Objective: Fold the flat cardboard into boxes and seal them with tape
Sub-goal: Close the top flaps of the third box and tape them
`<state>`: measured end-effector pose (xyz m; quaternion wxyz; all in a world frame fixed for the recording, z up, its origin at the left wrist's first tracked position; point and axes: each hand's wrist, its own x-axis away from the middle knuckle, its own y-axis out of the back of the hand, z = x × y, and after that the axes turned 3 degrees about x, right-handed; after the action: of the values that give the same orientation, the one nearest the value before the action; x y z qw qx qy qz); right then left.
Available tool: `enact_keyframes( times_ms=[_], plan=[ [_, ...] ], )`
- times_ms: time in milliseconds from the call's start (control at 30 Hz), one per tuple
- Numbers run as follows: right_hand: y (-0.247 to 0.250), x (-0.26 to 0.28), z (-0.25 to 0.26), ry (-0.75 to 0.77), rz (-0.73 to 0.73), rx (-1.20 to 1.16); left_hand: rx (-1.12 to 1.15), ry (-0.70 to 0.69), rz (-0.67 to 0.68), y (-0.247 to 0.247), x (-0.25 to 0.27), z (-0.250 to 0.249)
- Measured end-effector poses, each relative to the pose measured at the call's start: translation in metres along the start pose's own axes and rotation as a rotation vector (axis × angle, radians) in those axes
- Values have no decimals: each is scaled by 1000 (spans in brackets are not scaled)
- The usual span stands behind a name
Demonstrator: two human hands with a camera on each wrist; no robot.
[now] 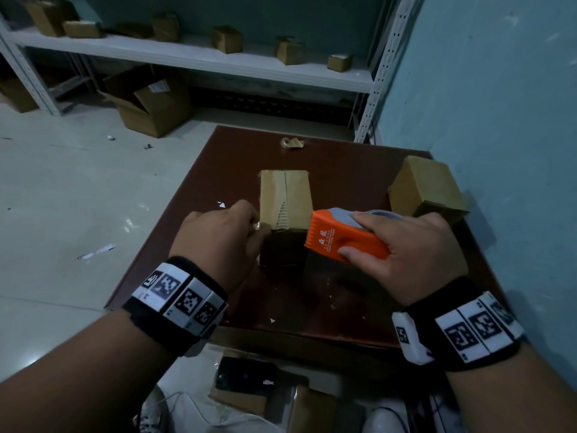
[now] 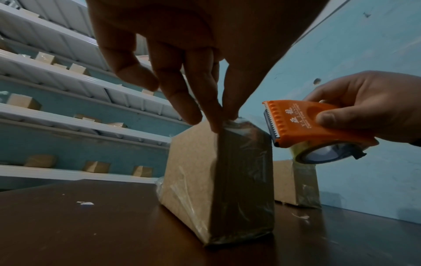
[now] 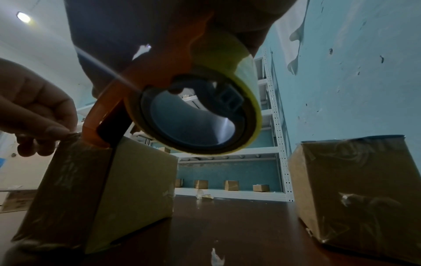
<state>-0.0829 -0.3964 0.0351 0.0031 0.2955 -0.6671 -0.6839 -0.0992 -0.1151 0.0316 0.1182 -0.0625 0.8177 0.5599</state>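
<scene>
Left hand (image 1: 218,235) pinched crumpled tape at the near top corner of the box (image 1: 285,200), which stood mid-surface (image 1: 193,220). I saw my right hand (image 1: 409,248) wrapped around the orange tape dispenser (image 1: 340,239), its toothed edge against the box's near right corner. A second taped box (image 1: 427,189) sat near the wall.

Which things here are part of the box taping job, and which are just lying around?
In use: the box being taped, the orange tape dispenser in the right hand, the left hand pinching tape at the box's corner.

Lying about: second box, crumpled tape scrap, shelf boxes, open carton on the floor.
</scene>
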Motion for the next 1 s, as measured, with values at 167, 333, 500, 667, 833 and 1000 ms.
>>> enact_keyframes(
  times_ms=[167,333,500,667,833,1000],
  plan=[
    [-5,-3,3,-12,-3,6,-14,68,71,1,-8,1],
    [-7,-5,6,-24,-15,0,-169,16,109,-2,-15,4],
    [-9,-5,7,-37,-14,-22,-186,33,80,-3,-19,6],
    [-11,-6,5,-58,-3,-9,-145,-151,45,-4,-24,19],
    [-10,-8,4,-59,11,-17,-107,-203,70,-11,-25,20],
    [-10,-9,6,-68,48,-21,-29,-260,92,-19,-25,19]
  ],
)
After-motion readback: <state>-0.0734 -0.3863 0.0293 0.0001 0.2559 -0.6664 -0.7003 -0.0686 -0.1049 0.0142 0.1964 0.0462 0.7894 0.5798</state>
